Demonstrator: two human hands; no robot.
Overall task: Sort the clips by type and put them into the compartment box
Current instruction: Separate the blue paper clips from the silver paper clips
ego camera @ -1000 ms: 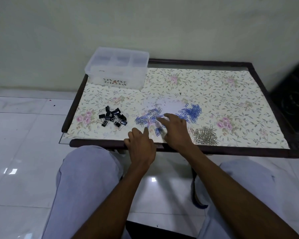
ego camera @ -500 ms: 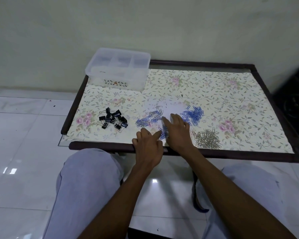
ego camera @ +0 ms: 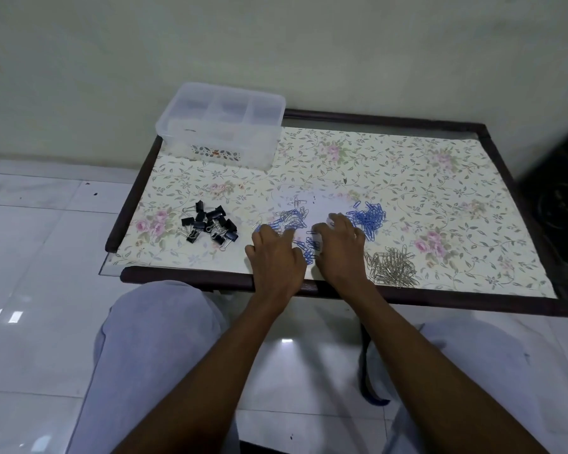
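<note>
While both hands lay over the mixed pile, sat the table (ego camera: pixel 440 178) as landmark, box (ego camera: pixel 222 124) at its far left corner, compartments seemingly empty, well apart from everything else. Ranged along the table's near half, left to right: black binder clips (ego camera: pixel 210 224), mixed pile (ego camera: pixel 292 219) of blue and silver, blue clips (ego camera: pixel 369 217), silver clips (ego camera: pixel 391 267) near the front edge. Rested on the mixed pile's near side, left hand (ego camera: pixel 276 257) with fingers fairly straight and pressed flat, right hand (ego camera: pixel 340 247) just beside it, fingers loosely bent; cannot tell whether anything was pinched. Lay between the two hands a loose run of blue clips (ego camera: pixel 309 249), long axis roughly front to back. Judged nearer both sorted paperclip piles: right hand; nearer the box: left.
</note>
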